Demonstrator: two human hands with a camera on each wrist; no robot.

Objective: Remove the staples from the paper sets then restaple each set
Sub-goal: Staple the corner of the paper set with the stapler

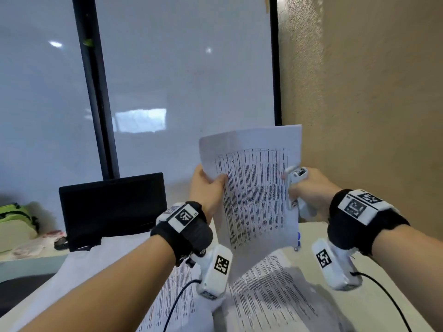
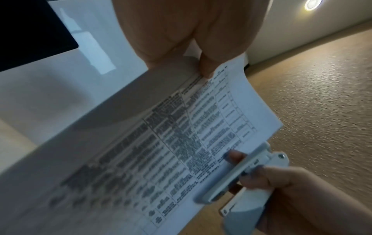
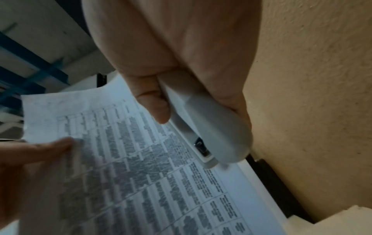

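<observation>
1. A paper set (image 1: 254, 188) printed with dense tables is held upright in the air above the desk (image 1: 374, 305), in front of a frosted glass partition (image 1: 182, 80).
2. The left hand (image 1: 206, 190) pinches the set's left edge, thumb on the printed face and fingers behind.
3. The right hand (image 1: 309, 188) is curled round a white stapler (image 1: 296, 185) at the set's right edge; in the left wrist view the stapler (image 2: 237, 173) lies along that edge with a fingertip on the sheet beside it. Whether the paper sits inside the stapler's mouth cannot be told.
4. More printed sheets (image 1: 268, 295) lie flat on the desk below the hands.
5. A dark laptop screen (image 1: 112, 209) stands at the left of the desk.
6. A textured beige wall (image 1: 371, 104) rises on the right.
7. A green and white bag (image 1: 16, 221) sits far left.
</observation>
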